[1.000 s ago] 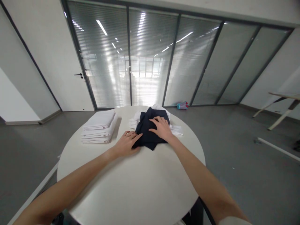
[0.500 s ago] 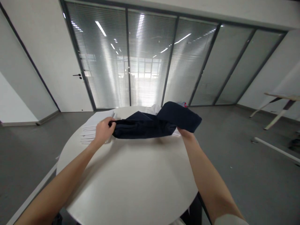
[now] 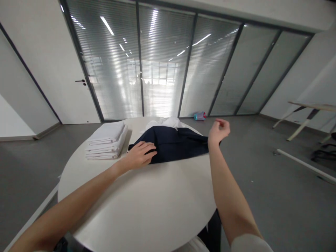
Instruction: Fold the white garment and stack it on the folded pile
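Left fingers parted atop navy cloth, right fingers curled, hold unclear, white bundle behind, stack leftward

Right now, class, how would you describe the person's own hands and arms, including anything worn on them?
The left hand and right hand are bare, with no gloves, and I see no watch or bracelet at either wrist. The left forearm and right forearm are uncovered. A pale, plain-looking sleeve shows at the right arm's lower picture edge.
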Tool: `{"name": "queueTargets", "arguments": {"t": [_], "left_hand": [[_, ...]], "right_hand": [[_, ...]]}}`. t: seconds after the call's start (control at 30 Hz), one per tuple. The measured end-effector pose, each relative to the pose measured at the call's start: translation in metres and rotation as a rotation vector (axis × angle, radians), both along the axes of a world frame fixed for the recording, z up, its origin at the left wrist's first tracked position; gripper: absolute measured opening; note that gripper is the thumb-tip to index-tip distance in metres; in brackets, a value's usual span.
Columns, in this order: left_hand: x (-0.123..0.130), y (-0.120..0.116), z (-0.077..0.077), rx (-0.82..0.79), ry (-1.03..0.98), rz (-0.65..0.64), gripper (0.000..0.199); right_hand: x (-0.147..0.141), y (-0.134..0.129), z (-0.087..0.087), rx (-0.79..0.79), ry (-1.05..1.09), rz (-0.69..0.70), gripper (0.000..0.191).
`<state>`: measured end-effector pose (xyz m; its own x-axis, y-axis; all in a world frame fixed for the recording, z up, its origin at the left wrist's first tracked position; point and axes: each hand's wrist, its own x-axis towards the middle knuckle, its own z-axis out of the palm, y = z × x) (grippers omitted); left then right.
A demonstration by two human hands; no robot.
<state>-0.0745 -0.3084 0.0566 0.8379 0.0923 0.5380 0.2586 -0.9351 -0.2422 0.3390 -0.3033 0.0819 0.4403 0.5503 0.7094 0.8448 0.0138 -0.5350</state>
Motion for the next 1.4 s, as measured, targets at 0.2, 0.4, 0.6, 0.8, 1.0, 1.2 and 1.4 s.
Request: {"name": "queueTargets", "arguments": {"t": [0.2, 0.4, 0.6, 0.8, 1.0, 1.2, 1.4], "left_hand": [[0.041, 0.001, 0.007, 0.019, 0.075, 0.214, 0.047], [0.052, 0.036, 0.011, -0.060, 0.078, 0.453, 0.035], [0.053, 0.025, 0.018, -0.001, -0.011, 0.314, 0.039], [0.093, -0.006, -0.016, -0.074, 0.093, 0.034, 0.039], [0.104, 0.002, -0.024, -0.220, 0.047, 0.373, 0.057], [0.074, -0.023, 0.035, -0.233, 0.319, 0.116, 0.037], [0.020, -0.076, 0.089, -0.244, 0.474, -0.024, 0.035]], "right_hand": [[-0.080, -0.003, -0.002, -0.691, -0.233, 0.510, 0.053], [-0.097, 0.000, -0.015, -0.721, -0.365, 0.225, 0.012], [-0.103, 0.004, -0.007, -0.415, -0.029, 0.316, 0.028], [-0.116, -0.004, -0.004, -0.001, -0.001, 0.579, 0.032], [-0.114, -0.007, -0.001, -0.016, -0.160, 0.609, 0.053], [-0.103, 0.002, -0.008, -0.094, -0.277, 0.614, 0.074], [-0.085, 0.007, 0.026, -0.025, -0.302, 0.493, 0.094]]}}
